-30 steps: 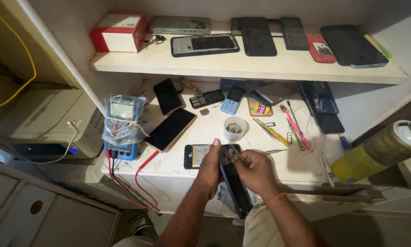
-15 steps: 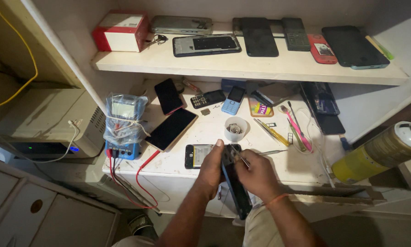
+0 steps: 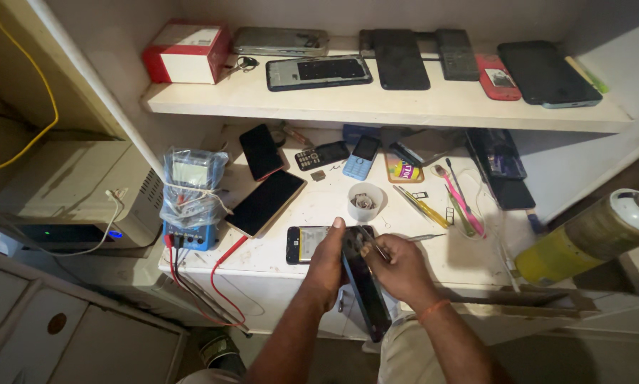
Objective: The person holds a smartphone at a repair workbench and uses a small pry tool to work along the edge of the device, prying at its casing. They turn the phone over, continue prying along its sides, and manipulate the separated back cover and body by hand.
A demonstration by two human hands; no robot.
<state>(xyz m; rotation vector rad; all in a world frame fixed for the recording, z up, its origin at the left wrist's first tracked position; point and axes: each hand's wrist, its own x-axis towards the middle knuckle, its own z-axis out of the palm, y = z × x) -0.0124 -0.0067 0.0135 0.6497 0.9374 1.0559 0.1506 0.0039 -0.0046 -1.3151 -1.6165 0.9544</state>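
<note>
My left hand [image 3: 328, 259] grips the upper end of a dark smartphone [image 3: 365, 288] that I hold edge-up over the front of the white workbench [image 3: 277, 249]. Against the phone's top, my right hand [image 3: 397, 267] pinches a thin metal tool [image 3: 375, 247]. Just behind the hands an opened phone [image 3: 305, 244] with its inside showing lies flat on the bench. A small white cup [image 3: 366, 201] with small parts in it stands a little farther back.
Several phones lie on the bench and upper shelf [image 3: 376, 107]. A bagged blue multimeter [image 3: 190, 195] with red leads sits left, a grey box [image 3: 70, 199] beyond it. Screwdrivers and a pink toothbrush [image 3: 461, 203] lie right, next to a yellow-green gas can [image 3: 582, 238]. A red-white box [image 3: 188, 53] stands top left.
Both hands and the phone have stayed in nearly the same place. My right hand has shifted a little at the phone's top end.
</note>
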